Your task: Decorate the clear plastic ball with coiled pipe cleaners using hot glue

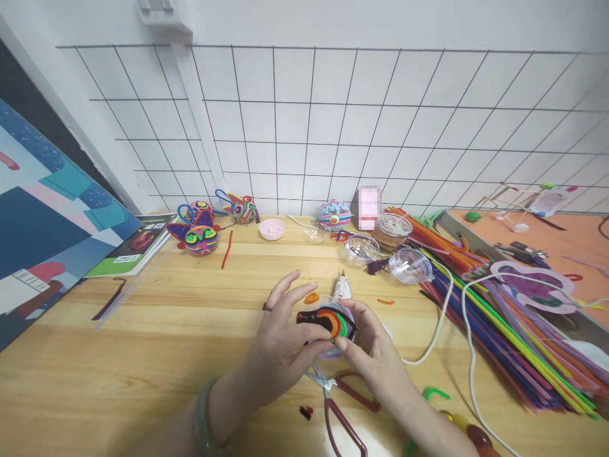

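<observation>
Low over the table, both hands meet at a clear plastic ball [328, 353] partly covered with coiled pipe cleaners [339, 322] in black, orange, red and green. My left hand [285, 333] pinches the edge of the coils between thumb and index finger, its other fingers raised. From the right, my right hand [368, 346] grips the ball's side, the thumb at the lower edge of the coils. Scissors [342, 419] with dark red handles lie just below, blades partly hidden under the ball. Behind it is a white glue tube [343, 287] beside a small orange coil [311, 298].
Finished pipe-cleaner balls [196, 240] stand at the back left, another ball [335, 216] at the back middle. Near a pink bowl [272, 230] are clear plastic shells [411, 265]. A white cable [450, 298] crosses the right side by bundled pipe cleaners [523, 343]. Books [137, 244] lie left.
</observation>
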The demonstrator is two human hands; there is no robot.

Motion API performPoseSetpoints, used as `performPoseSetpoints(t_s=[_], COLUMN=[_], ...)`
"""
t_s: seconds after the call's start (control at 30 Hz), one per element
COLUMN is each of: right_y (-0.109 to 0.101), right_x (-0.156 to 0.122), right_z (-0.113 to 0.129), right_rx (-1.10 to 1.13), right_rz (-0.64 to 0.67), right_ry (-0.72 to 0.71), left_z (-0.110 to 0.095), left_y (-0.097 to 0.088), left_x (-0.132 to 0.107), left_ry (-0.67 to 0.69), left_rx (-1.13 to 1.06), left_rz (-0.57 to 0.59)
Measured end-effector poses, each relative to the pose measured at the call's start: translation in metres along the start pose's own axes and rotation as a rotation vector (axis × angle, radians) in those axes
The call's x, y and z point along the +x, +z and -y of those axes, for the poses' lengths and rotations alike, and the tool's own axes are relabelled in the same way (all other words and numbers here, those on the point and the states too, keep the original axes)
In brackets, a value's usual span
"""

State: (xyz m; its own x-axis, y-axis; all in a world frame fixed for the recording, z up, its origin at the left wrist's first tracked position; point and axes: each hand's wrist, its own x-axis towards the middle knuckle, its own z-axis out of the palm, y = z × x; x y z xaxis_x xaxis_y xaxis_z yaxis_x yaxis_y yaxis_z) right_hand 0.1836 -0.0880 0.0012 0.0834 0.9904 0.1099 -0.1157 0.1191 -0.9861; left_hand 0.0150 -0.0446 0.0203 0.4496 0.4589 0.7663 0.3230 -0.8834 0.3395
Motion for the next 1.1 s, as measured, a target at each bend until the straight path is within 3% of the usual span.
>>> performPoseSetpoints(t_s=[0.2, 0.3, 0.43, 0.57, 0.63, 0.7, 0.87, 0.97, 1.1], right_y=[-0.001, -0.004, -0.011, -0.018, -0.019, -0.017, -0.009, -0.005, -0.005], right_x=[-0.002, -0.001, 0.004, 0.009, 0.010, 0.010, 0.005, 0.001, -0.001], right_z=[-0.003, -0.003, -0.003, -0.004, -0.004, -0.003, 0.003, 0.003, -0.001], right_rx=[-0.055, -0.052, 0.005, 0.072, 0.086, 0.080, -0.019, -0.083, -0.119], right_rz=[0.016, -0.008, -0.060, -0.050, -0.031, -0.018, -0.050, -0.050, -0.017], right_ry=[-0.025, -0.022, -0.036, -0.021, -0.011, -0.002, -0.003, -0.013, -0.009], left_z=[-0.001, 0.000, 0.012, 0.029, 0.032, 0.029, 0.004, -0.004, -0.005], left_y=[-0.001, -0.002, -0.003, -0.003, -0.004, -0.006, -0.008, -0.006, -0.005], left_x=[0.000, 0.000, 0.002, 0.006, 0.006, 0.006, 0.006, 0.007, 0.009], left_ry=[-0.040, -0.171, -0.435, -0.724, -0.765, -0.673, -0.052, 0.074, 0.109], left_rx=[-0.113, -0.255, -0.412, -0.411, -0.354, -0.262, -0.037, 0.030, 0.060], left_rz=[0.000, -0.023, -0.235, -0.460, -0.518, -0.469, -0.123, -0.050, -0.007])
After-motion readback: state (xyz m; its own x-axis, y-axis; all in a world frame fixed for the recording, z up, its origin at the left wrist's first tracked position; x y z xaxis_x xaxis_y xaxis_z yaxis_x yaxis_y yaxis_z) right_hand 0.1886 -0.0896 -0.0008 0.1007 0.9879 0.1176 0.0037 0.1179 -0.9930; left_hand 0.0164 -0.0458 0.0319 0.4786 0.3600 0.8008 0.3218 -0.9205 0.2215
